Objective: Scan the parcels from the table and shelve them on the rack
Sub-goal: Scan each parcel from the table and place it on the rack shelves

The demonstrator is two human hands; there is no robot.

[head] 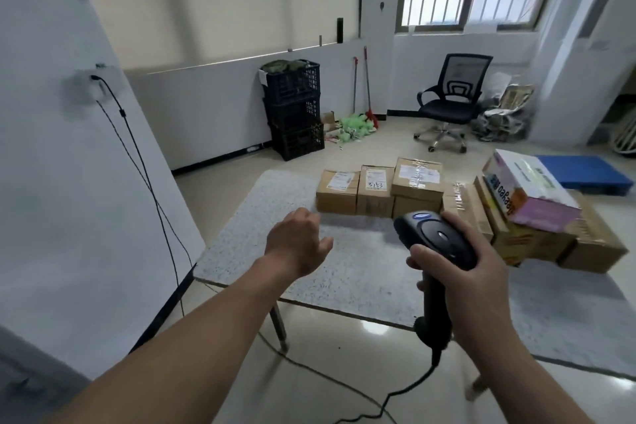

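Right hand (481, 272) grips scanner (437, 241); left hand (296, 241) loose, empty, above table (241, 234). Parcels (378, 188) far right, unshelved; rack unseen.

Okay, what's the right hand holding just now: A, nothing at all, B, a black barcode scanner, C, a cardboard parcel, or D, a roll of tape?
B: the right hand grips the handle of the black barcode scanner, while the left hand hovers empty over the table.

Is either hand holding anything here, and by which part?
The right hand grips the barcode scanner by its handle, just below the head; the left hand holds nothing.
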